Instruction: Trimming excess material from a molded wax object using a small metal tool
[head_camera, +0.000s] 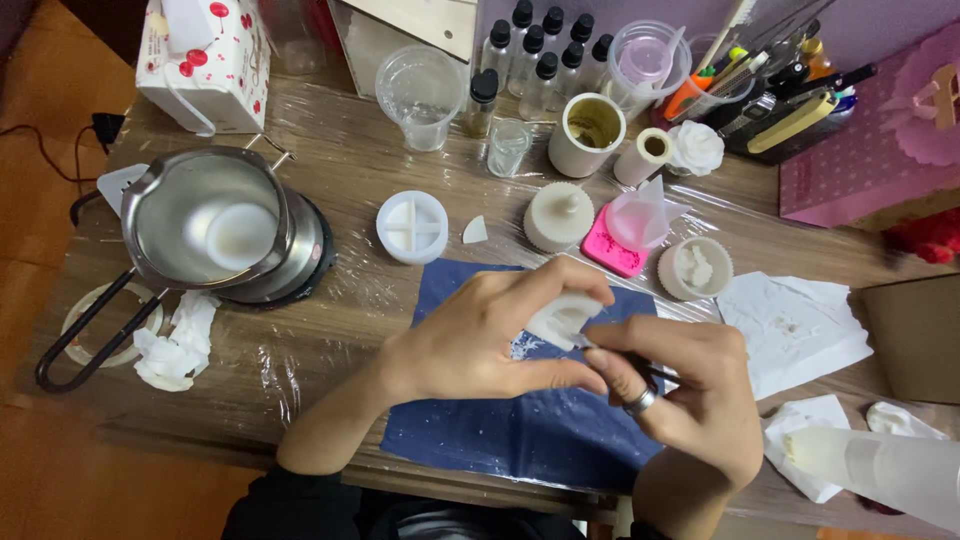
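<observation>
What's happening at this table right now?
A person holds a small white wax-like piece in the left hand over a blue cloth. The right hand presses a thin dark tool against it; white flecks lie on the cloth. A metal pot sits at left, round white moulds beyond.

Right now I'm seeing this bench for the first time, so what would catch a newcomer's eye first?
First, the two hands at centre front: the left hand pinches a small white piece while the right hand works at it with a thin dark tool, over a blue cloth flecked with white crumbs. Next, the steel melting pot at left, and the cluster of black-capped bottles at the back.
</observation>
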